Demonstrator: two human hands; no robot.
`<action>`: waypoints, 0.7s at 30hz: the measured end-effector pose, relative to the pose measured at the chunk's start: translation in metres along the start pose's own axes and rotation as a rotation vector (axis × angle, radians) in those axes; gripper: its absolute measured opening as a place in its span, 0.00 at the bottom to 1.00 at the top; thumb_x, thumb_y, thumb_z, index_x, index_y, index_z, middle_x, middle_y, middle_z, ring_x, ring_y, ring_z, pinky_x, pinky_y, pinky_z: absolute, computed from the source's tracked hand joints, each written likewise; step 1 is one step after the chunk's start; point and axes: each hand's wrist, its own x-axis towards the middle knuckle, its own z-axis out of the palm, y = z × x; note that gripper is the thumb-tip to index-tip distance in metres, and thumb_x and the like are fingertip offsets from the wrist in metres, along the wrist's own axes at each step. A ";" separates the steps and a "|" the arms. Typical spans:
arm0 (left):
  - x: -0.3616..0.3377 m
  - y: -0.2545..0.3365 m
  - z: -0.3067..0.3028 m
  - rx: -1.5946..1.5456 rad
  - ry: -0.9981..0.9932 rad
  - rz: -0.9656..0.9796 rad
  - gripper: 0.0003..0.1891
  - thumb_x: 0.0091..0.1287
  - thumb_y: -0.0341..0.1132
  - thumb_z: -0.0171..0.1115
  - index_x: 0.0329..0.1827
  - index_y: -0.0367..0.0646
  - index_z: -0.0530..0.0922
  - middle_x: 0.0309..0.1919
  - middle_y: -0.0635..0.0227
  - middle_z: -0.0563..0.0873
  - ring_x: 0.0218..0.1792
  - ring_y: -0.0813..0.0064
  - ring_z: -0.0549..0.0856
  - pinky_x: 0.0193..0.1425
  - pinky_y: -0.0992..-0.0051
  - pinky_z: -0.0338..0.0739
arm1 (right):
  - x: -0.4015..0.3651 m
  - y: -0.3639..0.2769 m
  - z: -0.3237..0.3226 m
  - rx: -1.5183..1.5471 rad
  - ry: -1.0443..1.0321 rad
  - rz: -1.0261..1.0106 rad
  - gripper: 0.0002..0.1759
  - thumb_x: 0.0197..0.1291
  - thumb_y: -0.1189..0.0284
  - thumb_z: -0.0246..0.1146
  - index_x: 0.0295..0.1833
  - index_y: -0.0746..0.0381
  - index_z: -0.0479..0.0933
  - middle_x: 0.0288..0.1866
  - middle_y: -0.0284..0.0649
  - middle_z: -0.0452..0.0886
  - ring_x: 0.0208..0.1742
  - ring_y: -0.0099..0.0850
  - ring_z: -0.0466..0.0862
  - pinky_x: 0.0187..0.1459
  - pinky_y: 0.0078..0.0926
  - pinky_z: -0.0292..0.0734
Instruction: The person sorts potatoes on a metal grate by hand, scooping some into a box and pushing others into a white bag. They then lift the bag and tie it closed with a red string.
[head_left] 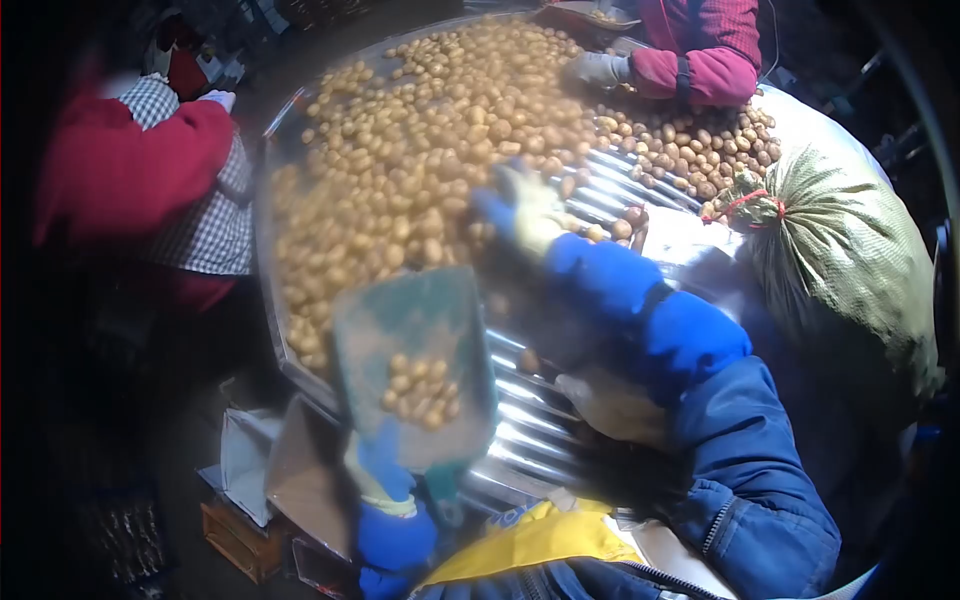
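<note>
A green scoop (415, 310), shaped like a dustpan, is tilted over the near edge of the potato pile, with several small potatoes (422, 390) lying in it. My left hand (385, 470), in a blue and pale glove, is closed on the scoop's near left edge, beside its short handle. Over the heap of potatoes (450, 120) reaches my right hand (525, 215), gloved and blurred by motion. Its fingers look apart, and I see nothing held in them.
Shiny metal rollers (530, 420) run under the potatoes. A tied woven sack (840, 260) bulges on the right. At the far side a co-worker's gloved hand (600, 70) touches potatoes; another person in red sleeves (130, 160) stands left. Boxes (310, 460) sit below the table's left edge.
</note>
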 end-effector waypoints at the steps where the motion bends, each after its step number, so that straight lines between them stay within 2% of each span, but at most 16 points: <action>1: 0.000 -0.002 -0.003 -0.013 -0.008 -0.018 0.21 0.72 0.31 0.65 0.64 0.27 0.80 0.54 0.54 0.88 0.50 0.64 0.90 0.55 0.67 0.85 | 0.008 -0.006 0.005 0.066 -0.018 0.000 0.42 0.69 0.38 0.59 0.79 0.53 0.70 0.83 0.53 0.64 0.82 0.57 0.64 0.79 0.56 0.62; 5: -0.003 0.005 0.004 0.054 0.022 -0.018 0.21 0.71 0.30 0.63 0.65 0.28 0.80 0.54 0.53 0.88 0.50 0.63 0.90 0.55 0.66 0.85 | 0.043 -0.024 0.021 0.355 -0.096 -0.057 0.42 0.69 0.41 0.62 0.80 0.53 0.70 0.82 0.55 0.65 0.79 0.60 0.69 0.78 0.55 0.65; 7: -0.006 0.012 0.009 0.011 0.005 -0.054 0.21 0.71 0.30 0.62 0.65 0.28 0.79 0.54 0.53 0.88 0.50 0.63 0.90 0.55 0.66 0.85 | 0.047 -0.031 0.022 0.329 -0.101 -0.236 0.41 0.69 0.43 0.63 0.79 0.54 0.70 0.81 0.57 0.66 0.77 0.61 0.71 0.77 0.53 0.67; 9: -0.004 0.011 0.005 -0.094 -0.015 -0.109 0.21 0.71 0.30 0.62 0.64 0.28 0.80 0.54 0.53 0.88 0.50 0.62 0.90 0.55 0.66 0.85 | 0.044 -0.041 0.021 0.128 -0.058 -0.555 0.39 0.69 0.45 0.64 0.78 0.56 0.71 0.79 0.59 0.67 0.77 0.59 0.72 0.76 0.51 0.69; 10: -0.003 0.009 0.000 -0.145 -0.019 -0.131 0.20 0.71 0.29 0.62 0.64 0.28 0.80 0.53 0.53 0.88 0.50 0.62 0.90 0.55 0.66 0.85 | 0.037 -0.053 0.014 0.212 0.176 -0.794 0.41 0.69 0.45 0.65 0.78 0.61 0.70 0.78 0.59 0.68 0.75 0.54 0.74 0.75 0.45 0.71; 11: 0.000 0.003 -0.004 -0.075 0.002 -0.097 0.20 0.71 0.29 0.61 0.64 0.28 0.80 0.53 0.53 0.88 0.49 0.62 0.90 0.55 0.66 0.85 | 0.042 -0.077 0.011 0.749 -0.230 -0.072 0.46 0.68 0.42 0.65 0.81 0.61 0.66 0.79 0.58 0.68 0.76 0.54 0.74 0.75 0.45 0.70; 12: 0.002 -0.003 -0.005 -0.005 0.023 -0.066 0.20 0.71 0.29 0.61 0.64 0.28 0.79 0.53 0.54 0.88 0.49 0.62 0.90 0.55 0.66 0.85 | 0.043 -0.075 0.018 0.652 -0.254 -0.249 0.48 0.68 0.41 0.65 0.83 0.61 0.63 0.80 0.58 0.67 0.77 0.53 0.73 0.76 0.44 0.70; 13: 0.004 -0.006 -0.008 0.062 0.043 -0.035 0.20 0.71 0.29 0.61 0.64 0.28 0.79 0.53 0.54 0.88 0.49 0.62 0.90 0.55 0.66 0.85 | 0.044 -0.074 0.024 0.562 -0.255 -0.327 0.50 0.67 0.41 0.65 0.84 0.61 0.62 0.80 0.57 0.68 0.77 0.52 0.73 0.75 0.43 0.70; 14: 0.003 -0.009 -0.013 -0.042 0.031 -0.077 0.20 0.72 0.30 0.62 0.64 0.28 0.80 0.52 0.55 0.88 0.48 0.64 0.89 0.54 0.67 0.84 | 0.044 -0.073 0.030 0.475 -0.250 -0.406 0.51 0.67 0.40 0.66 0.85 0.60 0.60 0.80 0.57 0.69 0.78 0.51 0.73 0.75 0.43 0.70; 15: 0.002 -0.007 -0.014 -0.146 0.023 -0.121 0.20 0.72 0.31 0.63 0.63 0.28 0.80 0.52 0.56 0.88 0.48 0.65 0.89 0.54 0.68 0.84 | 0.038 -0.072 0.027 0.403 -0.229 -0.392 0.52 0.67 0.40 0.66 0.85 0.59 0.59 0.79 0.56 0.71 0.78 0.49 0.74 0.75 0.42 0.71; 17: 0.000 -0.002 -0.006 0.154 0.054 -0.015 0.20 0.72 0.32 0.65 0.63 0.29 0.81 0.51 0.56 0.88 0.48 0.67 0.89 0.53 0.68 0.84 | 0.005 -0.105 -0.067 0.553 -0.475 0.011 0.50 0.67 0.41 0.66 0.86 0.56 0.60 0.72 0.53 0.81 0.72 0.46 0.80 0.71 0.40 0.75; 18: 0.001 -0.006 -0.007 0.094 0.041 0.008 0.20 0.72 0.33 0.67 0.62 0.29 0.81 0.50 0.58 0.89 0.46 0.69 0.89 0.51 0.69 0.84 | 0.009 -0.081 -0.050 0.626 -0.398 0.011 0.45 0.70 0.43 0.65 0.84 0.55 0.63 0.67 0.51 0.85 0.66 0.45 0.85 0.68 0.41 0.78; 19: 0.000 -0.005 -0.007 -0.007 0.021 -0.025 0.20 0.71 0.33 0.68 0.62 0.29 0.82 0.50 0.58 0.89 0.46 0.69 0.89 0.50 0.70 0.84 | 0.000 -0.093 -0.099 0.518 -0.370 0.114 0.40 0.72 0.47 0.63 0.82 0.55 0.67 0.67 0.50 0.85 0.64 0.43 0.86 0.66 0.42 0.79; 20: 0.000 -0.003 -0.007 -0.107 -0.001 -0.059 0.20 0.71 0.33 0.68 0.62 0.29 0.82 0.50 0.59 0.89 0.46 0.69 0.89 0.50 0.70 0.84 | 0.018 -0.040 -0.066 0.295 -0.060 -0.066 0.34 0.71 0.48 0.64 0.76 0.54 0.75 0.57 0.46 0.89 0.56 0.39 0.89 0.59 0.35 0.83; 21: 0.001 -0.001 -0.006 -0.207 -0.024 -0.092 0.20 0.71 0.33 0.68 0.62 0.29 0.82 0.49 0.59 0.89 0.45 0.70 0.89 0.50 0.70 0.84 | 0.020 -0.038 -0.094 0.260 -0.008 0.060 0.33 0.72 0.50 0.63 0.74 0.58 0.75 0.60 0.50 0.87 0.58 0.45 0.87 0.61 0.40 0.81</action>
